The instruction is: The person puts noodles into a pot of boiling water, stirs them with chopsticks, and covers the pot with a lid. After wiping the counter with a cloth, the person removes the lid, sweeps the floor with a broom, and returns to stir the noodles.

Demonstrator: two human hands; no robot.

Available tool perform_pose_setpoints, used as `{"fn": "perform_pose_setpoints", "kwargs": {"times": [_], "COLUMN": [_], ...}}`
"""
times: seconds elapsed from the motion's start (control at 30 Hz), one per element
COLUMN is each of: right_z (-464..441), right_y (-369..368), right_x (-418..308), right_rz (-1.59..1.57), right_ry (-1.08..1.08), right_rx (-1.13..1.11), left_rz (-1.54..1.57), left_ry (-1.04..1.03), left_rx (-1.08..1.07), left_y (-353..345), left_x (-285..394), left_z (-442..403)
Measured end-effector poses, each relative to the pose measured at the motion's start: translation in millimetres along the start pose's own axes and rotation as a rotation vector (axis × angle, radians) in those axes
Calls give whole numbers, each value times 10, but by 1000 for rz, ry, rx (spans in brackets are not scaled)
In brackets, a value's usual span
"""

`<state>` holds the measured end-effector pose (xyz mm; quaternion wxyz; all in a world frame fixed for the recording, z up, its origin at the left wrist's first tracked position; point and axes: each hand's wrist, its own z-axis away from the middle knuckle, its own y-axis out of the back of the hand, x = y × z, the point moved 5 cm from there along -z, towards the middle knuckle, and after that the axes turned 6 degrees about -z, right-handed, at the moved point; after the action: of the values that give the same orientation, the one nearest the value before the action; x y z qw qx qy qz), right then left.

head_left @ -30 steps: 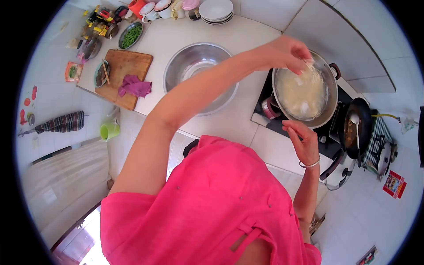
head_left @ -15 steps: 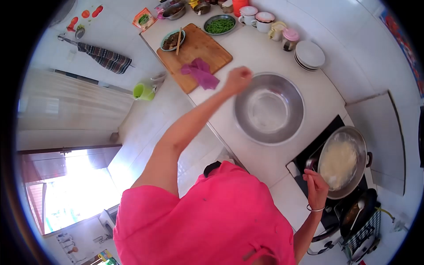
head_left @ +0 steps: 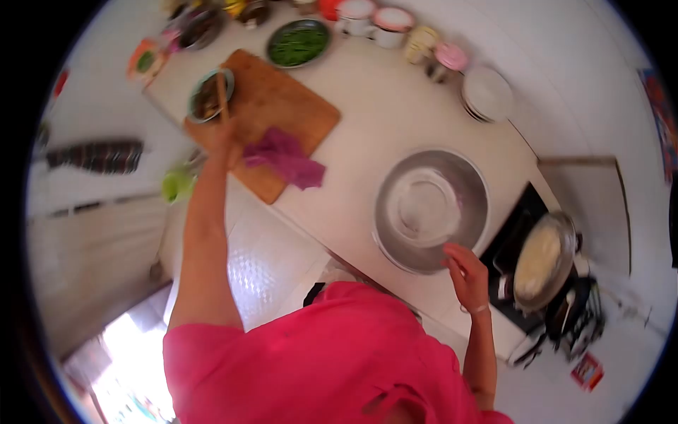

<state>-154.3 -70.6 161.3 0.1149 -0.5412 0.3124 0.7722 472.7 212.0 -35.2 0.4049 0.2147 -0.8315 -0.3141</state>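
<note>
My left hand point(head_left: 223, 134) is at the near ends of wooden chopsticks point(head_left: 222, 95), fingers closed on them though blurred. The chopsticks lie across a bowl of dark food point(head_left: 207, 99), which rests on a wooden cutting board point(head_left: 296, 106). A purple cloth point(head_left: 286, 159) lies on the board's near edge, right of my left hand. My right hand point(head_left: 466, 272), with a bracelet at the wrist, hovers empty by the near rim of a large metal basin point(head_left: 385, 240), fingers loosely bent and apart. A pan of pale noodle-like food point(head_left: 540, 263) sits on the stove point(head_left: 512, 233), right of that hand.
A plate of chopped green vegetables point(head_left: 300, 44) stands behind the board. Lidded mugs point(head_left: 390, 30), a pink-lidded jar point(head_left: 450, 58) and stacked plates point(head_left: 487, 94) line the wall. A dark wok point(head_left: 575, 304) is beside the pan. A green container point(head_left: 175, 185) is below the counter's left end.
My left hand has moved from above the pan, past the basin, to the chopsticks at the left. The view has turned left. My right hand now appears beside the basin, away from the pan.
</note>
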Motion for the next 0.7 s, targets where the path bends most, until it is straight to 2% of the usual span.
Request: {"fn": "perform_pose_setpoints", "kwargs": {"times": [0.07, 0.1, 0.17, 0.23, 0.3, 0.33, 0.37, 0.4, 0.47, 0.5, 0.53, 0.57, 0.67, 0.7], "right_z": [-66, -60, -68, -77, -79, -90, -85, -110, -205, -273, -307, -308, -186, -108], "right_y": [-48, -63, -55, -78, -65, -75, -96, -129, -188, -181, -179, -169, 10, 151], "right_x": [-56, -45, -6, -22, -89, -94, -88, -96, -211, -341, -474, -561, -502, -411], "right_rz": [13, 14, 39, 50, 74, 179, 293, 330, 394, 420, 505, 589, 620, 651], "right_ry": [-14, -33, -44, -22, 17, 121, 212, 211, 190, 180, 292, 408, 542, 506], "right_rx": [-8, -11, 13, 33, 85, 114, 148, 156, 154, 140, 186, 229, 290, 293], "left_rz": [346, 179, -220, -425, -473, -293, 389, 1024, 942, 999, 989, 1002, 1036, 1019], "left_ry": [381, 365, 207, 46, -221, -264, 176, 701, 547, 642, 574, 351, 373, 292], "left_rx": [-457, -511, -500, -528, -565, -594, -763, -695, -872, -1056, -1278, -1365, -1765, -1797], "left_y": [-255, -351, -423, -410, -382, -370, -394, -388, -82, -132, -81, -18, 146, 119], "left_x": [-343, -470, -542, -501, -337, -142, 220, 648, 2378, 2880, 3458, 4007, 5101, 5299], "left_z": [87, 16, -114, -104, 14, 78, 276, 492, 948, 1246, 1507, 1720, 2368, 2459]}}
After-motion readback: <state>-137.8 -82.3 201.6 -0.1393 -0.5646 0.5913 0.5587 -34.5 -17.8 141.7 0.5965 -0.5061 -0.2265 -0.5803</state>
